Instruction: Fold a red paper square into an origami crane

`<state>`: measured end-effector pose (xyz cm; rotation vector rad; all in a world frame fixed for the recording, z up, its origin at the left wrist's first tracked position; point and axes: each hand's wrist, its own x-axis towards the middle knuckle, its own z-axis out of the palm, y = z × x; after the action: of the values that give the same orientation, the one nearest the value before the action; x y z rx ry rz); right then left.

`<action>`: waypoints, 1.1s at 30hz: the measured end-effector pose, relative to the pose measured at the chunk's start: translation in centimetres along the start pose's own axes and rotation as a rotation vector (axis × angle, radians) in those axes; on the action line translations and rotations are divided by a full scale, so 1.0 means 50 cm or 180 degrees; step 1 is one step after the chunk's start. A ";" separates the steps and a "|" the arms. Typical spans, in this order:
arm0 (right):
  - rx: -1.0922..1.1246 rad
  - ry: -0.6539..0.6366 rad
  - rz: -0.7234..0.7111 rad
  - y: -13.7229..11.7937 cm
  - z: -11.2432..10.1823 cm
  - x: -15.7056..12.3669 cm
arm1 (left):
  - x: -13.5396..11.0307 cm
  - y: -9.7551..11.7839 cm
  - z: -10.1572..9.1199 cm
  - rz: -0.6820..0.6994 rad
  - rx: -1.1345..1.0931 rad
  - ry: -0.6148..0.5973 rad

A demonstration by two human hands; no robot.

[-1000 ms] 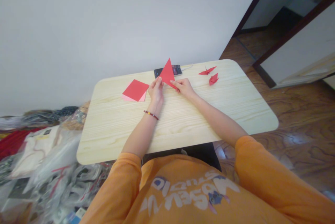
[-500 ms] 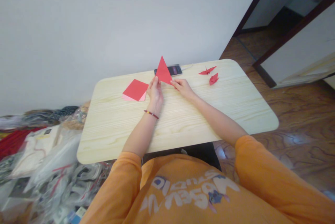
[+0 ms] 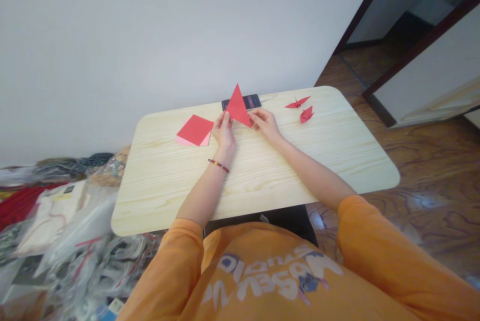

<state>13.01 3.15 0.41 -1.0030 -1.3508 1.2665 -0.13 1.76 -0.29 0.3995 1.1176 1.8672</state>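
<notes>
A red sheet of origami paper (image 3: 238,106), folded into a triangle, is held up above the table with one point toward the wall. My left hand (image 3: 224,130) pinches its lower left corner between thumb and fingers. At its right edge, near the lower right corner, the fingers of my right hand (image 3: 264,124) are closed on the paper. Left of my hands lies a stack of square paper (image 3: 194,130), red on top with pink showing beneath. Two folded red paper figures lie on the right: a crane (image 3: 298,103) with spread wings and a more compact folded piece (image 3: 306,114).
Behind the triangle a phone (image 3: 252,101) lies on the pale wooden table (image 3: 165,181), with a white cable (image 3: 269,96) at its right end. The table's far edge is by a white wall (image 3: 168,36). Plastic-wrapped bundles (image 3: 90,256) are piled on the left.
The paper triangle has shifted slightly right and toward me, turning a little. My right hand's fingers have moved up a bit along its right edge.
</notes>
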 end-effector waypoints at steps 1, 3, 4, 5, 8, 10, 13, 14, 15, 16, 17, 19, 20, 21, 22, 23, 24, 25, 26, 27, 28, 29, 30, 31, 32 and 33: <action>0.0025 0.0086 0.0028 0.000 -0.003 0.003 | -0.003 -0.001 0.001 0.0017 0.0048 -0.0008; 0.0109 0.0183 0.0067 0.004 -0.009 0.009 | -0.009 -0.002 0.003 0.0070 0.0134 -0.0069; 0.0180 0.0193 0.0083 0.006 -0.011 0.013 | -0.012 -0.004 0.003 0.0097 0.0169 -0.0120; 0.0268 0.0192 0.0087 0.010 -0.013 0.016 | -0.014 -0.005 0.003 0.0121 0.0201 -0.0179; 0.0456 0.0315 0.0062 0.022 -0.015 0.023 | -0.018 -0.007 0.000 0.0173 0.0268 -0.0402; 0.0442 0.0407 0.0125 0.028 -0.015 0.026 | -0.018 -0.005 -0.001 0.0221 0.0342 -0.0575; 0.0488 0.0479 0.0270 0.029 -0.016 0.026 | -0.015 0.003 -0.004 0.0264 0.0658 -0.0818; 0.0523 0.0455 0.0317 0.028 -0.016 0.025 | -0.014 0.006 -0.005 0.0264 0.0797 -0.0886; 0.0544 0.0403 0.0358 0.027 -0.016 0.024 | -0.012 0.010 -0.005 0.0249 0.0908 -0.0954; 0.0542 0.0321 0.0386 0.026 -0.016 0.023 | -0.012 0.013 -0.006 0.0199 0.0974 -0.1015; 0.0512 0.0210 0.0398 0.025 -0.016 0.021 | -0.012 0.016 -0.006 0.0128 0.1002 -0.1071; 0.0387 -0.0026 0.0363 0.022 -0.015 0.017 | -0.015 0.021 -0.007 -0.0053 0.0969 -0.1155; 0.0312 -0.0111 0.0333 0.021 -0.014 0.016 | -0.017 0.023 -0.007 -0.0132 0.0937 -0.1171; 0.0248 -0.0159 0.0311 0.020 -0.014 0.014 | -0.019 0.025 -0.007 -0.0184 0.0909 -0.1171; 0.0203 -0.0183 0.0310 0.019 -0.013 0.013 | -0.022 0.026 -0.008 -0.0204 0.0883 -0.1152; 0.0178 -0.0179 0.0326 0.017 -0.012 0.012 | -0.024 0.026 -0.008 -0.0202 0.0852 -0.1121; 0.0171 -0.0171 0.0352 0.015 -0.012 0.012 | -0.025 0.027 -0.009 -0.0191 0.0814 -0.1090; 0.0173 -0.0174 0.0375 0.014 -0.011 0.012 | -0.026 0.027 -0.009 -0.0172 0.0773 -0.1066; 0.0178 -0.0184 0.0387 0.012 -0.011 0.012 | -0.027 0.026 -0.010 -0.0153 0.0736 -0.1051; 0.0179 -0.0199 0.0389 0.011 -0.011 0.013 | -0.027 0.026 -0.010 -0.0140 0.0703 -0.1044; 0.0176 -0.0208 0.0379 0.009 -0.011 0.013 | -0.027 0.025 -0.010 -0.0139 0.0674 -0.1038; 0.0167 -0.0209 0.0361 0.008 -0.012 0.013 | -0.026 0.025 -0.010 -0.0145 0.0647 -0.1029; 0.0149 -0.0202 0.0344 0.006 -0.013 0.013 | -0.025 0.024 -0.010 -0.0144 0.0616 -0.1008; 0.0123 -0.0194 0.0329 0.005 -0.014 0.013 | -0.024 0.023 -0.010 -0.0138 0.0581 -0.0978; 0.0095 -0.0187 0.0318 0.004 -0.015 0.013 | -0.023 0.022 -0.010 -0.0129 0.0545 -0.0946; 0.0071 -0.0188 0.0310 0.003 -0.015 0.013 | -0.021 0.021 -0.010 -0.0113 0.0508 -0.0911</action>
<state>13.65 3.93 0.31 -1.0334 -1.3435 1.3907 -0.45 0.41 0.49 0.7096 1.0718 1.6335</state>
